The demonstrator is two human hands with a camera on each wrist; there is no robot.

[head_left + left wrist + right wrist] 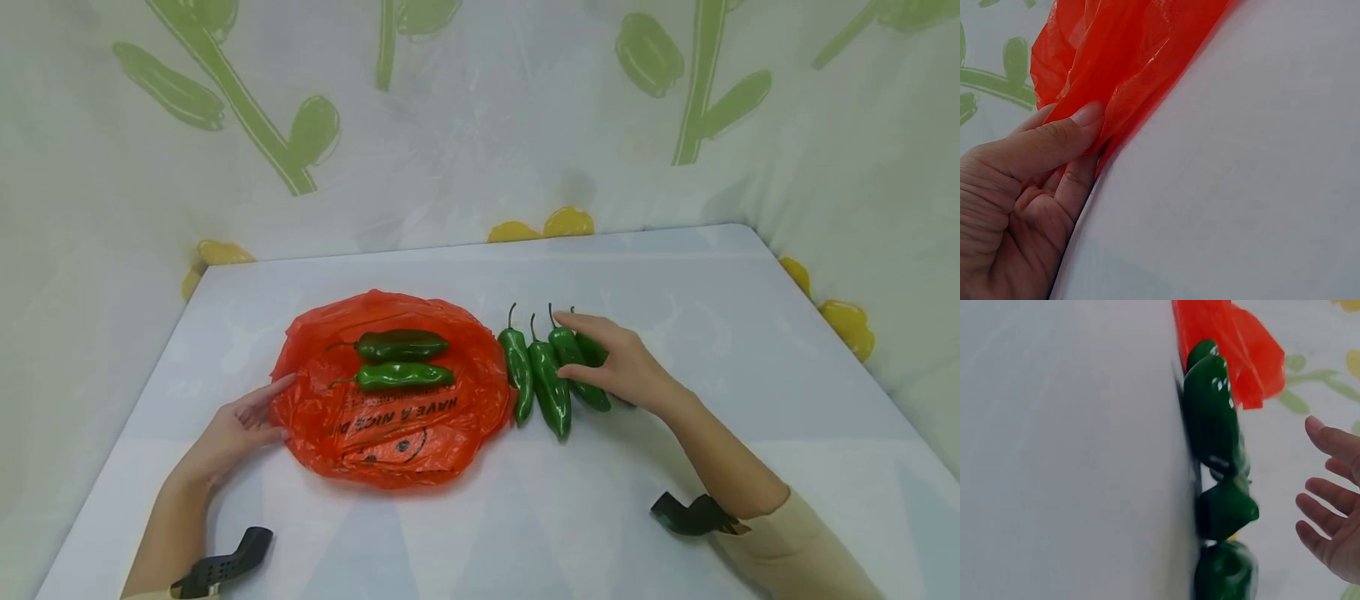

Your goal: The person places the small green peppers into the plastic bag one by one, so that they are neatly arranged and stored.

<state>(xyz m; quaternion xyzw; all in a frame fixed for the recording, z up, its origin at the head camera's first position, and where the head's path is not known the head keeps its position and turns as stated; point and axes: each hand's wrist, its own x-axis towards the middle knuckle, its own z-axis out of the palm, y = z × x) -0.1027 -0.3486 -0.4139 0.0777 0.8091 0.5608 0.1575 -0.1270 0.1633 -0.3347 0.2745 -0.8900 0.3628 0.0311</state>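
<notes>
A red plastic bag (pixel 300 417) with a printed face lies spread on the table. Its left edge is pinched between the thumb and fingers of my left hand (pixel 234 432), seen closely as the thumb (pixel 1088 115) on the crumpled film in the left wrist view. On the bag lie two green peppers, an upper darker pepper (pixel 401 344) and a lower brighter pepper (pixel 405 376). Several more green peppers (pixel 551 387) are lined up just right of the bag. Over the right end of that row hovers my right hand (pixel 626 358), fingers spread and holding nothing; it partly hides the rightmost peppers.
The white table (pixel 675 517) stands against a pale curtain (pixel 480 150) printed with green branches and yellow shapes. Each forearm wears a black wrist mount, the left wrist mount (pixel 225 567) and the right wrist mount (pixel 693 514).
</notes>
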